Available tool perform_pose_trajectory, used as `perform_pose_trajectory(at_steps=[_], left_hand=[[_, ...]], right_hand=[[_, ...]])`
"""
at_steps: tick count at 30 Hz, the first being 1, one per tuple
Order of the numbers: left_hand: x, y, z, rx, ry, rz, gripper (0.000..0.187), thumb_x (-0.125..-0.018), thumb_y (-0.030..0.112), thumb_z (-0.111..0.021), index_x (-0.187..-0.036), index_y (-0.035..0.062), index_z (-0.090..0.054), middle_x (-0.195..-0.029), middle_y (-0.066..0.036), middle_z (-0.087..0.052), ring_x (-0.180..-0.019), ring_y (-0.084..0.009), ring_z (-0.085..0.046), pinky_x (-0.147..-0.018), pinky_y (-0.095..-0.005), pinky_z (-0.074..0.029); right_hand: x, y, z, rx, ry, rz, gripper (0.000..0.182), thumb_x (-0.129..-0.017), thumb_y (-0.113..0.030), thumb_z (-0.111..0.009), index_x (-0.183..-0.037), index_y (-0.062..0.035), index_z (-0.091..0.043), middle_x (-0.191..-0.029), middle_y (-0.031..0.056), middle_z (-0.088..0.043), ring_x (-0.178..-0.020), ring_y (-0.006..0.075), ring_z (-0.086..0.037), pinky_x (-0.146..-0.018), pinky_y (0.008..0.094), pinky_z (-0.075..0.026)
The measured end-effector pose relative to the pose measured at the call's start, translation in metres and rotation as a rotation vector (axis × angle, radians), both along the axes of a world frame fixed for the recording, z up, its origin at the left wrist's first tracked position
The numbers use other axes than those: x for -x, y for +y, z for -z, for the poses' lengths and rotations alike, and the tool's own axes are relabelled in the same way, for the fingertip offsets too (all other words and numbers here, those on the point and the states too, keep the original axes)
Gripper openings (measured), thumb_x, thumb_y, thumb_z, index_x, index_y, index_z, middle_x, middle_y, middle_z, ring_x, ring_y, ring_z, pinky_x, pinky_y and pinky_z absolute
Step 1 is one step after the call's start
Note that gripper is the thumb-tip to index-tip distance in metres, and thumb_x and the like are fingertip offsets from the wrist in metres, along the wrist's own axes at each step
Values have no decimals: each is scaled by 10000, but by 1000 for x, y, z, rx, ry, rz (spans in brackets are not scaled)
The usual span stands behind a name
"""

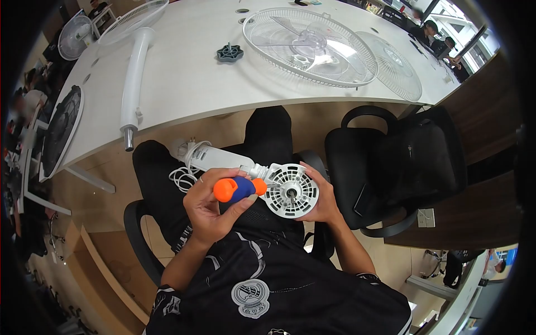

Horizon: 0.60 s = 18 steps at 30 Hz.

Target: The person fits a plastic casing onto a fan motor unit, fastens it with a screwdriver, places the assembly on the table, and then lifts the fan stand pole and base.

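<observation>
My left hand [212, 204] is closed round an orange and blue screwdriver [239, 188], whose tip end points at the left side of a round white fan motor housing [291, 190]. Whether the tip touches a screw is too small to tell. From the right, my right hand [322, 195] grips the housing's edge, its fingers partly hidden behind it. The slotted face and central metal shaft face the camera. Joined to the housing, a white neck piece [220, 158] lies over my lap, with a coiled white cable [187, 170] at its left end.
On the white table [195, 72] ahead lie a fan grille with clear blades [310, 44], another grille [393, 64], a dark green knob [229, 53] and a white pole [134, 84]. A black chair [357, 162] stands at right; an open cardboard box [106, 273] at lower left.
</observation>
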State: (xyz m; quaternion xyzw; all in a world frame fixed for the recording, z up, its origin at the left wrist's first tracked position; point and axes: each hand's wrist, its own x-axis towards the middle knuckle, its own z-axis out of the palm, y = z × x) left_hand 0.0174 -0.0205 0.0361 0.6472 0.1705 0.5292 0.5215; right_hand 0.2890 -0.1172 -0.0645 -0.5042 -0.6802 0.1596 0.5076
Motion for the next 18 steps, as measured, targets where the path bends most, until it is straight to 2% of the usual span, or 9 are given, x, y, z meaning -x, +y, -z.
perform_pose_trajectory(at_steps=[2, 9, 11, 18], left_hand=[[-1, -6, 0, -13, 45, -26, 442, -790, -15, -782, -1195, -53, -609, -1072, -198, -692, -1011, -274, -699, -925, -378, -541], [-2, -15, -5, -90, 80, -36, 448, -774, -23, -796, -1182, -54, -615, -1066, -194, -698, -1011, -257, -699, -921, -364, -540], [-3, -17, -5, -152, 63, -39, 460, -755, -33, -842, -1170, -77, -650, -1096, -172, -678, -1013, -222, -687, -924, -328, -557], [-2, -20, -11, -243, 109, -35, 465, -751, -19, -846, -1171, -74, -654, -1089, -192, -696, -1007, -247, -704, -906, -335, -558]], right_hand=[[0, -2, 1, -9, 15, -1, 1124, -466, -304, -970, -1434, -69, -449, -1386, 280, -559, -1281, 414, -576, -1072, 456, -473], [2, -8, -5, -14, -5, 15, 1106, -466, -273, -968, -1425, -69, -456, -1412, 281, -537, -1245, 412, -602, -1054, 440, -489], [2, -9, -7, -20, -15, 9, 1102, -467, -269, -968, -1424, -70, -457, -1412, 281, -537, -1242, 412, -603, -1052, 439, -491], [3, -11, -7, -30, -33, 27, 1090, -473, -274, -968, -1417, -75, -462, -1410, 269, -544, -1247, 400, -603, -1046, 434, -497]])
